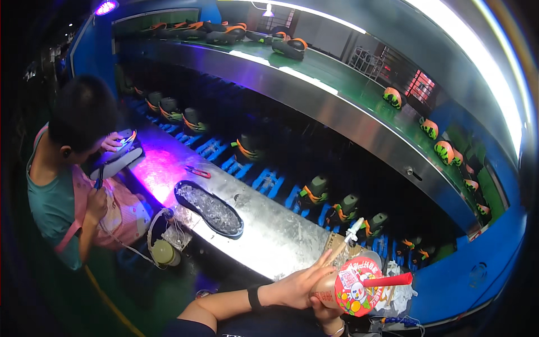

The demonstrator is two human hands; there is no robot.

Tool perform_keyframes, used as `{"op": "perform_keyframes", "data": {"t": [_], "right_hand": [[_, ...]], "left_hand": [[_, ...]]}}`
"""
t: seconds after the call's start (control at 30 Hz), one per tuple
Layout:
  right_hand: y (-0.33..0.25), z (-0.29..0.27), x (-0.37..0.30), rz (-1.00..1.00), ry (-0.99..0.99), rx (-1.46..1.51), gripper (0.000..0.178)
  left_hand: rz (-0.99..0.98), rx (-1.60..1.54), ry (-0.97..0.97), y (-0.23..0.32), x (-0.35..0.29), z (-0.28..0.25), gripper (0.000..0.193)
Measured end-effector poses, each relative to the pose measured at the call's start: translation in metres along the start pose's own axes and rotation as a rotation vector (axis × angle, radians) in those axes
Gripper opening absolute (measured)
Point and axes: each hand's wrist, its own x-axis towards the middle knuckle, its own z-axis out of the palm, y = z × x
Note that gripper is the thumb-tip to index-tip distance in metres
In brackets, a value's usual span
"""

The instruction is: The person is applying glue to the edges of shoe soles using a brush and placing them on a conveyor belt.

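Observation:
A drink cup [327, 296] with a red printed lid film [355, 287] and a thick red straw [390, 279] is tilted toward me at the bench's near right end. Wrapped against its side is my left hand [300, 285], a black band on that wrist. My right hand [328, 315], with a bracelet at the wrist, grips the cup from below; some of its fingers are hidden. Just beyond the left fingertips, a white-tipped brush-like tool [352, 231] rests over brown cardboard [337, 244]; whether the fingers touch its handle I cannot tell.
A black sole-shaped piece [209, 209] and red-handled snips [197, 172] lie on the metal bench [264, 250]. Behind run blue racks [268, 182] with shoes and an upper green conveyor [348, 74]. A co-worker [67, 168] at left handles a shoe. Crumpled white paper [401, 295] lies beside the cup.

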Motion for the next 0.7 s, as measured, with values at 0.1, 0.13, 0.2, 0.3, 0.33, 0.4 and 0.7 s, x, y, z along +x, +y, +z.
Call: {"op": "perform_keyframes", "data": {"t": [0.1,0.13,0.2,0.3,0.33,0.4,0.7], "right_hand": [[-0.014,0.000,-0.001,-0.168,0.040,-0.355,0.037],[-0.012,0.003,0.000,-0.139,0.049,-0.311,0.038],[-0.014,0.000,-0.006,-0.071,0.019,-0.181,0.041],[0.000,0.003,-0.005,0.037,0.009,-0.040,0.044],[0.003,0.006,-0.005,0.056,0.000,0.001,0.046],[0.009,0.010,-0.003,0.087,-0.010,0.071,0.048],[0.016,-0.029,-0.023,0.450,-0.116,0.529,0.060]], "left_hand": [[0.029,-0.078,-0.044,-0.004,-0.005,0.004,0.073],[-0.065,-0.133,-0.142,-0.013,-0.007,0.004,0.072],[-0.058,-0.240,-0.123,0.000,-0.017,0.006,0.072],[-0.015,-0.083,-0.027,-0.008,-0.011,0.020,0.072],[-0.025,-0.083,-0.022,-0.011,-0.012,0.021,0.072],[-0.039,-0.151,0.069,-0.016,-0.013,0.025,0.073],[-0.049,-0.120,0.045,-0.004,-0.012,0.042,0.078]]}}
